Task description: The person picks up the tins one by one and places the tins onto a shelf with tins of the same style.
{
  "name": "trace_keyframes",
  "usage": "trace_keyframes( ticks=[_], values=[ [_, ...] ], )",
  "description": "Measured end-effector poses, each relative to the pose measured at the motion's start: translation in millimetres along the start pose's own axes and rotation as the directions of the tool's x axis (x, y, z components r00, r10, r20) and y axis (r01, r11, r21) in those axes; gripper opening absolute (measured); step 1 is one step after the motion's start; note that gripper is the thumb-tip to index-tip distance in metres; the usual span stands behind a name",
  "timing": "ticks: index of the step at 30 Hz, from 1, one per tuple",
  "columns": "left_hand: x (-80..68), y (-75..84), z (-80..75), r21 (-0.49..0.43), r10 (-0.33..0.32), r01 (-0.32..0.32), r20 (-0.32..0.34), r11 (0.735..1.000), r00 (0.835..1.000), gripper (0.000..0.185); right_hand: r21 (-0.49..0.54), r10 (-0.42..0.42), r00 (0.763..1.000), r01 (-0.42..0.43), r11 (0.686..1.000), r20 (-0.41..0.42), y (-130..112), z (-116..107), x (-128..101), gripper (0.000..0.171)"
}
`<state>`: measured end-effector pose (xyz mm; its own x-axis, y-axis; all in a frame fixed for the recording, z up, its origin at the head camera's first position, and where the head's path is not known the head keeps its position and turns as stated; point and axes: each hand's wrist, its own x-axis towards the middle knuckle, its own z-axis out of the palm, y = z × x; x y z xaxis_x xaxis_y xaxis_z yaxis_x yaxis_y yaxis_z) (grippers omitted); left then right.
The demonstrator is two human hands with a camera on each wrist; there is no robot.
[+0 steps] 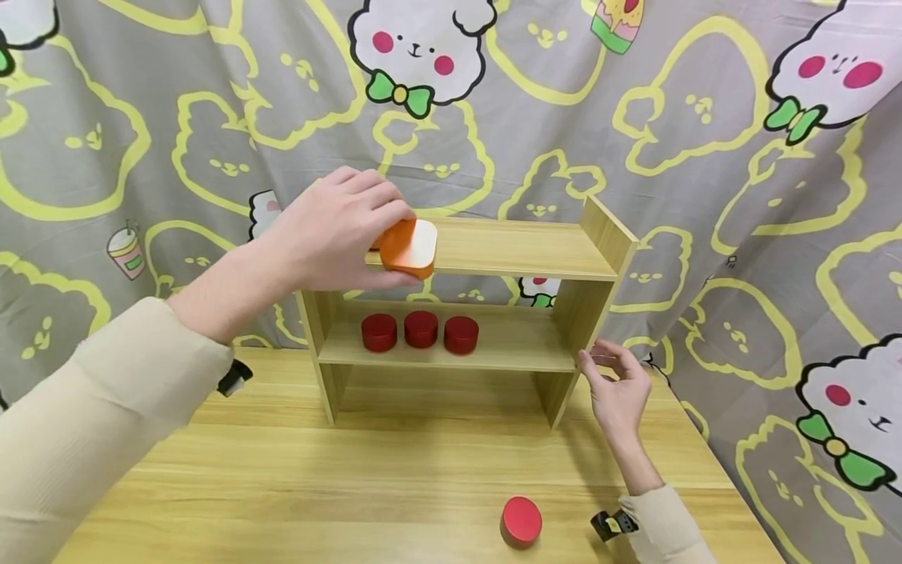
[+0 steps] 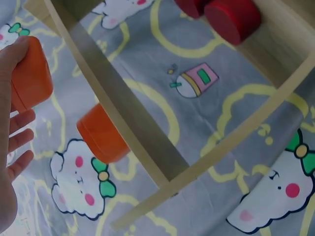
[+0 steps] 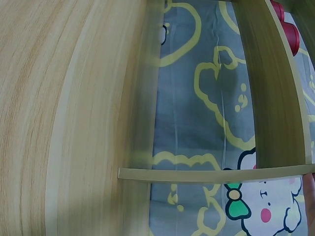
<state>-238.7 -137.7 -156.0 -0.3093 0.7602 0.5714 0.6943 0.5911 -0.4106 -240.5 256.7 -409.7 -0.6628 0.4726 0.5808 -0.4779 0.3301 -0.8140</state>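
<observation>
My left hand (image 1: 352, 227) holds an orange rounded-square box with a pale face (image 1: 412, 247) in front of the top board of a small wooden shelf (image 1: 507, 243). Behind it a second orange box (image 2: 104, 133) sits on that board, mostly hidden in the head view. On the middle board, three round red boxes (image 1: 461, 335) stand in a row toward the left. My right hand (image 1: 620, 388) is at the shelf's right side panel, thumb at the front edge and curled fingers along the outer side; in the right wrist view only a bit of finger (image 3: 310, 199) shows.
A single red round box (image 1: 521, 521) lies on the wooden table (image 1: 352, 486) in front of the shelf, toward the right. Behind the table hangs a grey patterned curtain (image 1: 451, 133), which continues along the right side.
</observation>
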Motion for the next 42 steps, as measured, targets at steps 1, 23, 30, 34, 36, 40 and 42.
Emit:
trace_keyframes(
  ticks=[1, 23, 30, 34, 36, 40, 42],
  values=[
    [1.4, -1.8, -0.3, -0.002, -0.008, 0.008, 0.012, 1.000, 1.000, 0.064, 0.000, -0.002, 1.000, 0.002, 1.000, 0.001, 1, 0, 0, 0.025],
    [13.9, -20.5, 25.8, 0.026, -0.032, 0.029, 0.107, 0.999, 0.994, 0.059, 0.014, 0.000, 1.000, 0.000, 1.000, 0.013, 1, -2, 1, 0.024],
    [15.0, -23.5, 30.5, 0.055, -0.043, 0.036, 0.141, 0.998, 0.989, 0.061, 0.014, 0.005, 1.000, -0.005, 1.000, 0.006, -13, 0, -1, 0.024],
    [17.2, -24.2, 31.5, 0.082, -0.055, 0.040, 0.184, 0.996, 0.981, 0.063, 0.021, -0.008, 1.000, 0.008, 1.000, 0.009, -27, 0, -4, 0.024],
    [18.4, -24.3, 32.1, 0.089, -0.057, 0.040, 0.197, 0.995, 0.979, 0.063, 0.024, -0.010, 1.000, 0.010, 1.000, 0.010, -29, 0, -5, 0.024],
    [20.0, -24.8, 34.3, 0.097, -0.046, 0.027, 0.202, 0.995, 0.978, 0.062, 0.023, -0.014, 1.000, 0.014, 1.000, 0.007, -29, 0, -5, 0.024],
    [20.4, -25.1, 35.9, 0.104, -0.040, 0.019, 0.203, 0.994, 0.978, 0.061, 0.024, -0.014, 1.000, 0.014, 1.000, 0.004, -29, 1, -6, 0.024]
  ],
)
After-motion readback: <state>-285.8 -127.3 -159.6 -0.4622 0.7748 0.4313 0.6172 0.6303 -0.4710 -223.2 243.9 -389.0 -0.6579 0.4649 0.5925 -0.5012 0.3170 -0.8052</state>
